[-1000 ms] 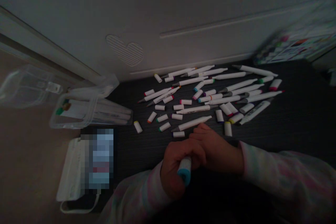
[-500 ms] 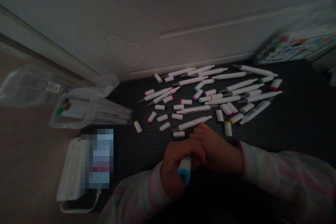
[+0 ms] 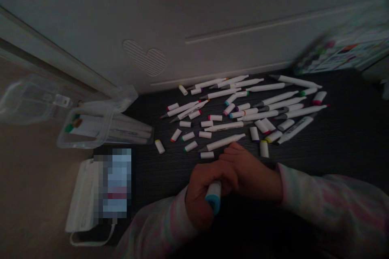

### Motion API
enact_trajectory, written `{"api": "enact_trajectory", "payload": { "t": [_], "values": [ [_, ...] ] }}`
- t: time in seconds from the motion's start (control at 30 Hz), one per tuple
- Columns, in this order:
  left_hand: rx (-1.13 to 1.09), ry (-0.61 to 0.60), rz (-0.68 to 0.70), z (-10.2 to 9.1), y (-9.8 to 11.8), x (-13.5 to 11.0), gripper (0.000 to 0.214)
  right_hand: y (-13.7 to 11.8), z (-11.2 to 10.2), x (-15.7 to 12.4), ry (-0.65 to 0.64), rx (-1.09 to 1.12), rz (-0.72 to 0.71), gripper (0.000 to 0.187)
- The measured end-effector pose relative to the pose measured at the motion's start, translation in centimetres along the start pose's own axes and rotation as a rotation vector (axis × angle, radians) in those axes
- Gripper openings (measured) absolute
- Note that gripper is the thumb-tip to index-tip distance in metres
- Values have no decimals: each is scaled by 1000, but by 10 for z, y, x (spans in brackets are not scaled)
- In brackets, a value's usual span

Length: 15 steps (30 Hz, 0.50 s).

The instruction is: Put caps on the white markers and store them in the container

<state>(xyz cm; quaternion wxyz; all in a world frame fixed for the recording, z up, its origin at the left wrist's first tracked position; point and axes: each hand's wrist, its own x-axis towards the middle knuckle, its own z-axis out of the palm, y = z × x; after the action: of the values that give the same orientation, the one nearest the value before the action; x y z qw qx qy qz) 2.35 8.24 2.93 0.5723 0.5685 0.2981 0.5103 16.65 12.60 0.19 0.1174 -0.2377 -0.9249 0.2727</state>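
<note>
My left hand (image 3: 199,190) is closed around a white marker (image 3: 214,191), whose blue-ringed end points down toward me. Pressed against it, my right hand (image 3: 247,172) has its fingers curled; whatever is inside them is hidden. Just beyond my hands lies an uncapped white marker (image 3: 226,142), and a loose cap with a dark blue end (image 3: 207,155) is beside its tip. Several more uncapped markers (image 3: 264,88) and loose white caps (image 3: 190,146) with coloured ends are scattered over the dark tabletop (image 3: 164,178).
On the left stands an open clear plastic case (image 3: 142,131) with markers inside. A phone (image 3: 117,186), its screen blurred, lies by a white block (image 3: 82,198) with a cable (image 3: 91,244). A pale panel (image 3: 212,16) rises behind; a marker set (image 3: 343,54) leans at the right.
</note>
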Motion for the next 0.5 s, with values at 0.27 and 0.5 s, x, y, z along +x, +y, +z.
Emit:
{"api": "enact_trajectory", "payload": {
  "t": [0.27, 0.5],
  "values": [
    [2, 16, -53, 2, 6, 1, 67, 0, 1, -1, 9, 7, 0, 13],
    [20, 18, -64, 1, 4, 0, 67, -1, -1, 1, -8, -13, 7, 12]
  ]
}}
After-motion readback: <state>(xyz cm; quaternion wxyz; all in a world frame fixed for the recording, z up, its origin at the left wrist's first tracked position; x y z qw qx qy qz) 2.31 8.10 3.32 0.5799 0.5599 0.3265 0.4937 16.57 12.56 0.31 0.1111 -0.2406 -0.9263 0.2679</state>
